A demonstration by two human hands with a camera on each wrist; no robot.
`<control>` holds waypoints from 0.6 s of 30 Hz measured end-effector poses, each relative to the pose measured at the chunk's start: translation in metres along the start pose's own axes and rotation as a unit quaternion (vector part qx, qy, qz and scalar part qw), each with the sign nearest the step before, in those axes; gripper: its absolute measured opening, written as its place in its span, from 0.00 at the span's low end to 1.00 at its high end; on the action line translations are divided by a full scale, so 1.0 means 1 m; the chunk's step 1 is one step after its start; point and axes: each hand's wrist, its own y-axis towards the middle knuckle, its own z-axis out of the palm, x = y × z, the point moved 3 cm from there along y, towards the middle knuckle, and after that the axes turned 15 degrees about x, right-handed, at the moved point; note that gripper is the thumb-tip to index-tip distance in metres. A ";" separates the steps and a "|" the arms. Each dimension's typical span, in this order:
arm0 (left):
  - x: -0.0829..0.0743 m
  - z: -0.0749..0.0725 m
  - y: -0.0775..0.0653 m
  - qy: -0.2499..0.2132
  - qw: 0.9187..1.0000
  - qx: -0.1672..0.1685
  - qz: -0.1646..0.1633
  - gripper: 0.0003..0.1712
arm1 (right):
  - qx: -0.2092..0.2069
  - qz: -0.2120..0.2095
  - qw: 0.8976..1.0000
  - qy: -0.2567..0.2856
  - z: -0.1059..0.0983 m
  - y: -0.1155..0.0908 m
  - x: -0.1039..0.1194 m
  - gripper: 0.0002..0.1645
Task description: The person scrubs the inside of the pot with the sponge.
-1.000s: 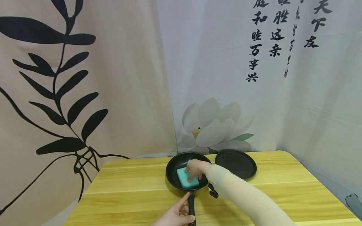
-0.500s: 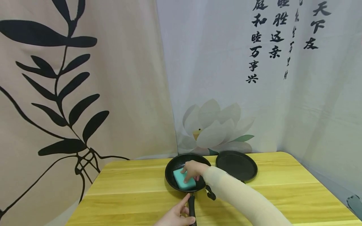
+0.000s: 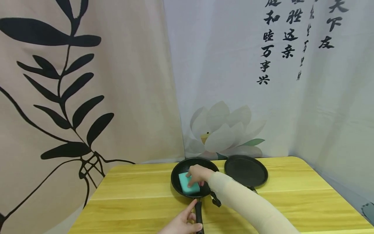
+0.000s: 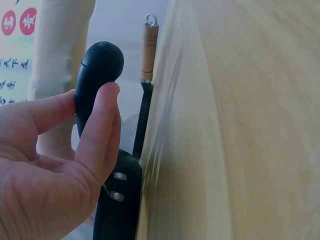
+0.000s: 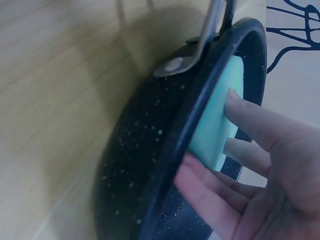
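Observation:
A black speckled frying pan (image 3: 175, 183) rests on the wooden table, its handle pointing toward me. My left hand (image 3: 179, 223) pinches that black handle (image 3: 198, 213) between thumb and fingers, the index finger stretched along it toward the pan. Inside the pan, a turquoise sponge (image 3: 186, 187) lies on the bottom. My right hand (image 3: 199, 175) grips it from above; in the right wrist view the thumb and fingers (image 5: 250, 155) spread over its face and edge. The left wrist view shows the rounded handle end (image 4: 102, 57) sticking out past the fingertips.
A flat black griddle pan (image 3: 246, 170) lies to the right of the frying pan, partly behind my right sleeve (image 3: 248, 201). Its wooden handle (image 4: 149, 52) shows in the left wrist view. A printed curtain (image 3: 140, 97) hangs right behind the table (image 3: 131, 195).
My right hand has slid the sponge a little to the left within the frying pan. The left hand keeps its hold on the handle, and the head view has shifted slightly.

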 end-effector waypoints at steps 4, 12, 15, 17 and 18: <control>0.001 0.000 0.000 -0.004 1.000 0.001 0.001 0.51 | -0.005 0.002 1.000 0.008 0.000 0.003 0.002 0.30; 0.003 0.001 0.001 -0.001 1.000 -0.011 -0.009 0.49 | -0.018 0.011 0.999 0.044 -0.003 0.009 0.000 0.32; 0.002 0.001 0.001 -0.002 1.000 -0.015 -0.013 0.49 | -0.019 0.015 0.999 0.049 -0.004 0.013 -0.002 0.33; 0.002 0.001 0.001 -0.004 1.000 -0.016 -0.013 0.49 | -0.019 0.018 0.998 0.053 -0.004 0.015 -0.003 0.33; 0.002 0.001 0.001 -0.006 1.000 -0.015 -0.012 0.49 | -0.019 0.018 0.998 0.056 -0.004 0.016 -0.004 0.33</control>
